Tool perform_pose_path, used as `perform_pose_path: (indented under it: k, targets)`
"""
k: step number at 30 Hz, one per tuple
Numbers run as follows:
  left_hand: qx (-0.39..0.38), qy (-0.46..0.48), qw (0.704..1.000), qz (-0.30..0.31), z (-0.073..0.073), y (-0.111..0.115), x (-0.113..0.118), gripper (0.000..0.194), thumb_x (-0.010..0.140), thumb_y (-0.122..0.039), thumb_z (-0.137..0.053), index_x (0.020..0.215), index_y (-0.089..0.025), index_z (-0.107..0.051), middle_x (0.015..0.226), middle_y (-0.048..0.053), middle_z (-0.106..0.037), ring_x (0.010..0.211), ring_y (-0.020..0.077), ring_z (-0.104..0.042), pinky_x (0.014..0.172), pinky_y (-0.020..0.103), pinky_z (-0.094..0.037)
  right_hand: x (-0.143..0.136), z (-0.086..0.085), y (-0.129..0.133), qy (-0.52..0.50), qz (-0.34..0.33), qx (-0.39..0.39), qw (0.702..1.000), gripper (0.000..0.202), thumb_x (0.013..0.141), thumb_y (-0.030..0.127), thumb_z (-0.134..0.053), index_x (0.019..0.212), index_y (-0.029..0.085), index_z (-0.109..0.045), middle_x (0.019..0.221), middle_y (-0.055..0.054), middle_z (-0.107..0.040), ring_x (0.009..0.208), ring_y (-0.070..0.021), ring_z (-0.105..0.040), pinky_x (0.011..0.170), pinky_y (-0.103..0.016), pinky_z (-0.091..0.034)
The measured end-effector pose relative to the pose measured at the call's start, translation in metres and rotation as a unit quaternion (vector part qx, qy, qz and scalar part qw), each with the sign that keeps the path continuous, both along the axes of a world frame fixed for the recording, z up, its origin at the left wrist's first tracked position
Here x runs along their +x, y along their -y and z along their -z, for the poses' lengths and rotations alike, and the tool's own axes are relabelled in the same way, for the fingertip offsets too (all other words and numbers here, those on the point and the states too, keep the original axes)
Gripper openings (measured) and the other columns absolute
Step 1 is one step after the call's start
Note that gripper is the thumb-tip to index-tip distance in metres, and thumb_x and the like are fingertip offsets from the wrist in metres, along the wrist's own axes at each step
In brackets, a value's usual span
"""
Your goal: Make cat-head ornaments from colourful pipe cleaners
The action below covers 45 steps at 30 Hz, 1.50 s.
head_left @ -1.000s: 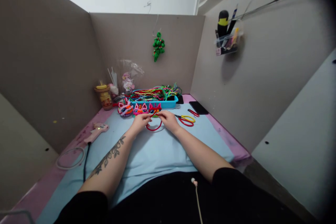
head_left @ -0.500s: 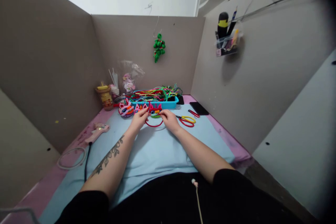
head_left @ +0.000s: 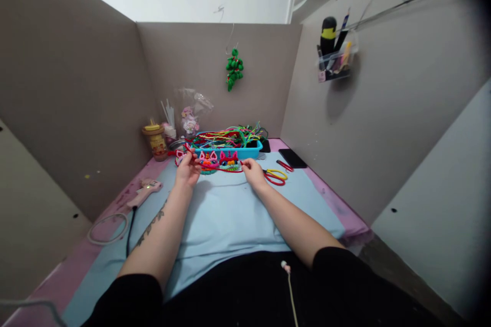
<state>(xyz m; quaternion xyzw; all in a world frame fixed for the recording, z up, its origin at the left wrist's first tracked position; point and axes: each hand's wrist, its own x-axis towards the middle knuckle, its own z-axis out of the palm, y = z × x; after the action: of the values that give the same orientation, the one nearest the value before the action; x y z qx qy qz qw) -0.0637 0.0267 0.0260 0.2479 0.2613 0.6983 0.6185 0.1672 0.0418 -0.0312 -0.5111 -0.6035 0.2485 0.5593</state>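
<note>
A red pipe cleaner (head_left: 220,169) stretches between my hands, sagging a little. My left hand (head_left: 187,169) pinches it near one end, with more red sticking up above the fingers. At the other end, my right hand (head_left: 253,171) closes thumb and fingertips on the red tip. Just behind the strand sit colourful fuzzy animal heads with pink ears: one with an orange horn (head_left: 208,158), one with a red brow and green lower part (head_left: 229,160), and a third mostly hidden by my left hand. Red-and-yellow handled scissors (head_left: 276,176) lie right of my right hand.
A blue tray (head_left: 249,153) of coloured pipe cleaners stands behind the heads. On the left are a pink glue gun (head_left: 143,193) and a lidded cup (head_left: 156,143). A black phone (head_left: 292,158) and red-handled tool (head_left: 284,165) lie right. Grey partitions (head_left: 215,71) surround the table.
My left hand has moved left and turned palm up, drawing the curved red strand nearly straight. My right hand has shifted slightly right, still pinching its end.
</note>
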Motion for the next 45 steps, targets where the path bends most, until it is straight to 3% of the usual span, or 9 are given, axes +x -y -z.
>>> perform_pose_path:
  k: [3, 8, 14, 22, 29, 32, 35, 40, 45]
  targets:
    - [0.013, -0.170, 0.985, -0.005, 0.005, 0.003, 0.008, 0.022, 0.063, -0.028, -0.074, 0.078, -0.015, -0.065, 0.057, -0.004, -0.056, 0.047, 0.0048, -0.048, 0.041, 0.015, -0.032, 0.000, -0.003, 0.004, 0.022, 0.024, 0.035, 0.999, 0.008, 0.071, 0.021, -0.047, 0.073, 0.019, -0.054, 0.067, 0.000, -0.057, 0.064, -0.0168, -0.052, 0.064, -0.029, -0.041]
    - [0.086, -0.481, 0.873, -0.001, 0.010, 0.017, 0.030, 0.030, 0.060, -0.039, -0.072, 0.072, -0.012, -0.068, 0.056, 0.000, -0.058, 0.049, 0.0092, -0.049, 0.045, 0.020, -0.036, -0.005, -0.013, 0.017, 0.120, -0.045, 0.211, 0.969, 0.013, 0.079, 0.018, -0.045, 0.079, 0.019, -0.058, 0.080, -0.005, -0.060, 0.078, -0.0191, -0.054, 0.074, -0.032, -0.043]
    - [0.145, -0.582, 0.800, 0.019, 0.007, 0.029, 0.039, 0.027, 0.065, -0.038, -0.063, 0.069, -0.012, -0.068, 0.058, 0.002, -0.060, 0.050, 0.0107, -0.050, 0.050, 0.022, -0.040, -0.009, -0.019, 0.027, 0.220, -0.095, 0.294, 0.925, 0.018, 0.085, 0.015, -0.044, 0.087, 0.020, -0.061, 0.084, -0.007, -0.061, 0.084, -0.0207, -0.052, 0.079, -0.036, -0.042]
    - [0.174, -0.660, 0.730, -0.019, 0.010, 0.028, 0.038, 0.025, 0.068, -0.035, -0.056, 0.065, -0.012, -0.066, 0.058, 0.002, -0.060, 0.055, 0.0118, -0.050, 0.053, 0.022, -0.038, -0.011, -0.017, 0.028, 0.246, -0.105, 0.288, 0.920, 0.012, 0.086, 0.019, -0.048, 0.085, 0.020, -0.061, 0.081, -0.006, -0.061, 0.081, -0.0202, -0.052, 0.077, -0.034, -0.042]
    - [0.196, -0.659, 0.726, -0.007, 0.015, 0.023, 0.036, 0.022, 0.068, -0.032, -0.058, 0.068, -0.014, -0.070, 0.063, 0.002, -0.064, 0.058, 0.0137, -0.052, 0.056, 0.024, -0.039, -0.009, -0.014, 0.024, 0.215, -0.107, 0.252, 0.937, 0.016, 0.084, 0.022, -0.052, 0.097, 0.019, -0.061, 0.086, -0.007, -0.062, 0.082, -0.0201, -0.053, 0.078, -0.034, -0.042]
    - [0.208, -0.653, 0.728, -0.003, 0.015, 0.024, 0.037, 0.019, 0.068, -0.032, -0.060, 0.067, -0.016, -0.070, 0.062, 0.002, -0.064, 0.059, 0.0141, -0.052, 0.057, 0.024, -0.039, -0.009, -0.014, 0.024, 0.227, -0.130, 0.239, 0.935, 0.014, 0.084, 0.022, -0.051, 0.088, 0.021, -0.064, 0.083, -0.006, -0.063, 0.084, -0.0199, -0.053, 0.080, -0.035, -0.041]
    - [0.185, -0.598, 0.780, -0.015, 0.014, 0.022, 0.037, 0.025, 0.070, -0.036, -0.060, 0.078, -0.015, -0.071, 0.069, 0.003, -0.067, 0.062, 0.0148, -0.055, 0.059, 0.024, -0.041, -0.011, -0.014, 0.024, 0.184, -0.126, 0.205, 0.953, 0.012, 0.081, 0.023, -0.053, 0.080, 0.020, -0.064, 0.080, -0.005, -0.063, 0.081, -0.0188, -0.054, 0.078, -0.033, -0.042]
    - [0.101, -0.425, 0.899, -0.045, 0.011, 0.013, 0.028, 0.047, 0.070, -0.052, -0.060, 0.097, -0.014, -0.067, 0.093, 0.010, -0.068, 0.078, 0.0176, -0.060, 0.061, 0.024, -0.043, -0.009, -0.015, 0.017, -0.021, -0.091, 0.060, 0.994, 0.015, 0.073, 0.031, -0.054, 0.073, 0.017, -0.060, 0.068, -0.001, -0.060, 0.064, -0.0149, -0.053, 0.064, -0.028, -0.043]
    - [0.033, -0.368, 0.927, 0.061, 0.010, 0.014, 0.024, 0.051, 0.062, -0.054, -0.068, 0.094, -0.014, -0.067, 0.096, 0.011, -0.067, 0.086, 0.0196, -0.061, 0.062, 0.023, -0.040, -0.003, -0.014, 0.009, -0.118, -0.044, 0.029, 0.992, 0.021, 0.067, 0.037, -0.058, 0.071, 0.016, -0.058, 0.064, 0.000, -0.058, 0.059, -0.0139, -0.051, 0.063, -0.028, -0.043]
